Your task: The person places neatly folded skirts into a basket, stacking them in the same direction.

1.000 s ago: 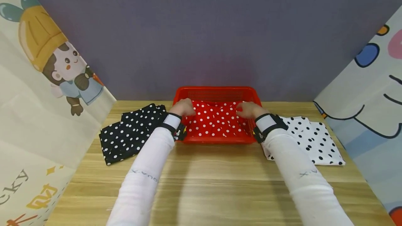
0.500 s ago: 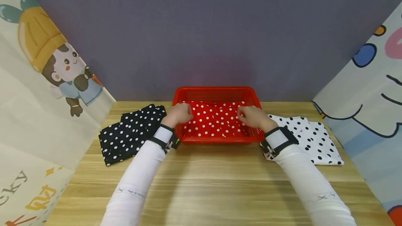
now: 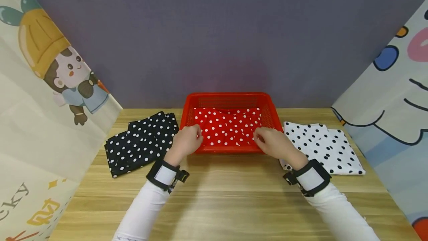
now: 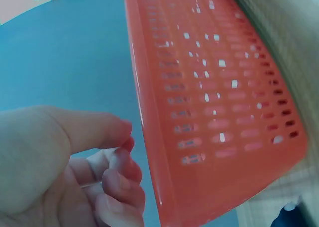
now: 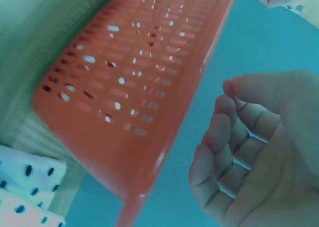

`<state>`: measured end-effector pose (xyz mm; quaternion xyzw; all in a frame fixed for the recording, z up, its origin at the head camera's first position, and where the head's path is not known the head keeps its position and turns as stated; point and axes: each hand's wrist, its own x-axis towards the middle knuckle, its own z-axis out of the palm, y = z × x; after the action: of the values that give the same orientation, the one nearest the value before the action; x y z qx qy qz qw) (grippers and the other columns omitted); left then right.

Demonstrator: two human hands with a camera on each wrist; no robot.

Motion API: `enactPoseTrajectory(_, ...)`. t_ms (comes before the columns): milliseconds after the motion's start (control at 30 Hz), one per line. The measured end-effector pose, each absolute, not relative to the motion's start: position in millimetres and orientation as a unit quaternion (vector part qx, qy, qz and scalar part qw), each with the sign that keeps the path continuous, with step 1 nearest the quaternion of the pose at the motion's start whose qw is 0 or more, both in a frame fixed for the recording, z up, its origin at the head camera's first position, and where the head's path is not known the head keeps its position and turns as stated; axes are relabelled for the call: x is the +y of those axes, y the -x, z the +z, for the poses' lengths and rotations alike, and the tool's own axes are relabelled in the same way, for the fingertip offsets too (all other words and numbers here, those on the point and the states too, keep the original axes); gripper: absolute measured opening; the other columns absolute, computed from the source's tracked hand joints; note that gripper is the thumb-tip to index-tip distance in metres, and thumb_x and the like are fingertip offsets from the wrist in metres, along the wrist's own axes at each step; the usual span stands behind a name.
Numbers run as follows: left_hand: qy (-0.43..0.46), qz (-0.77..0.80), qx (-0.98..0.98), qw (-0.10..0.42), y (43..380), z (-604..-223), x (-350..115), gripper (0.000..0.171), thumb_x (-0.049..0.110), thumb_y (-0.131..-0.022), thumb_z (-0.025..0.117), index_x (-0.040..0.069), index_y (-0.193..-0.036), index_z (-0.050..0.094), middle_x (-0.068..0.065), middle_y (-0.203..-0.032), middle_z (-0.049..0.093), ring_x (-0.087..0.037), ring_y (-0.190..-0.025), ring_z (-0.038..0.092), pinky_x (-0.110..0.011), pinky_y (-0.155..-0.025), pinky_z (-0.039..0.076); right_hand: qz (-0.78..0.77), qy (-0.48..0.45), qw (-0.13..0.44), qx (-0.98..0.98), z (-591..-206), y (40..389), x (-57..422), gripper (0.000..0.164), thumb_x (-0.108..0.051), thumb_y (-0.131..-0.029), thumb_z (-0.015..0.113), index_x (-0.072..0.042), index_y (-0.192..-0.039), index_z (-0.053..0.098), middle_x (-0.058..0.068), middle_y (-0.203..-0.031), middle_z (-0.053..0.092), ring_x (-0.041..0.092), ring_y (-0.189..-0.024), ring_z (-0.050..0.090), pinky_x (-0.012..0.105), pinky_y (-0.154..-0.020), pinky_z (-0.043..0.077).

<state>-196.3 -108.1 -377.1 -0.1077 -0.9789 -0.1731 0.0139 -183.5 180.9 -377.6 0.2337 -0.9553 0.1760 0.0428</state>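
Observation:
A red plastic basket (image 3: 230, 149) stands at the back middle of the wooden table. Folded red cloth with white dots (image 3: 227, 125) lies inside it. My left hand (image 3: 185, 140) is at the basket's front left corner, its fingers loosely curled around nothing. At the front right corner is my right hand (image 3: 276, 144), also holding nothing. In the left wrist view, the left fingertips (image 4: 122, 182) are close beside the basket's rim. The right wrist view shows a gap between the right fingertips (image 5: 219, 117) and the rim, with the thumb tip near the index finger.
Left of the basket lies a folded black cloth with white dots (image 3: 143, 140). A folded white cloth with black dots (image 3: 327, 148) lies to the right, partly behind the right hand. A grey panel (image 3: 227, 40) rises behind the table (image 3: 227, 196), with printed sheets at both sides.
Both hands have come off the red cloth and drawn back toward me and slightly apart, to the basket's front corners. The cloth and the basket stay in place.

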Motion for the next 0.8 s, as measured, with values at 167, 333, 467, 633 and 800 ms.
enactPoseTrajectory(167,0.108,-0.189,-0.973,0.073,171,-384,-109,0.011,0.015,-0.081,0.061,0.012,-0.074,0.053,0.002,-0.051,0.046,-0.015,-0.044,0.045,-0.025,-0.036,0.033,0.197,-0.227,0.059,-0.952,-388,164,188,0.011,-0.01,-0.081,0.065,-0.017,-0.077,0.057,-0.006,-0.069,0.051,0.009,-0.062,0.045,0.022,-0.055,0.04)
enactPoseTrajectory(333,0.12,-0.195,-0.965,0.129,149,-399,-109,0.013,0.011,-0.079,0.063,0.013,-0.072,0.052,0.005,-0.053,0.044,-0.011,-0.042,0.04,-0.022,-0.035,0.03,0.2,-0.212,0.072,-0.954,-399,148,196,0.011,-0.008,-0.08,0.065,-0.017,-0.076,0.059,-0.007,-0.067,0.05,0.008,-0.061,0.044,0.021,-0.054,0.038)
enactPoseTrajectory(467,0.136,-0.184,-0.958,0.17,137,-413,-112,0.015,0.009,-0.074,0.065,0.013,-0.07,0.052,0.006,-0.057,0.045,-0.01,-0.045,0.039,-0.021,-0.038,0.029,0.197,-0.2,0.09,-0.956,-409,138,206,0.011,-0.007,-0.078,0.065,-0.015,-0.075,0.059,-0.008,-0.067,0.048,0.007,-0.06,0.042,0.02,-0.052,0.036)
enactPoseTrajectory(633,0.152,-0.164,-0.955,0.195,128,-429,-116,0.016,0.009,-0.072,0.066,0.014,-0.068,0.051,0.006,-0.057,0.045,-0.009,-0.045,0.039,-0.02,-0.039,0.027,0.198,-0.191,0.123,-0.954,-422,129,224,0.013,-0.002,-0.076,0.067,-0.013,-0.075,0.06,-0.006,-0.067,0.049,0.006,-0.06,0.042,0.019,-0.051,0.036)
enactPoseTrajectory(800,0.168,-0.159,-0.955,0.187,123,-441,-118,0.015,0.009,-0.072,0.068,0.014,-0.071,0.054,0.004,-0.066,0.049,-0.01,-0.049,0.044,-0.02,-0.041,0.032,0.193,-0.14,0.13,-0.962,-434,129,245,0.007,-0.004,-0.078,0.066,-0.01,-0.081,0.063,-0.002,-0.073,0.055,0.009,-0.064,0.048,0.023,-0.053,0.042)
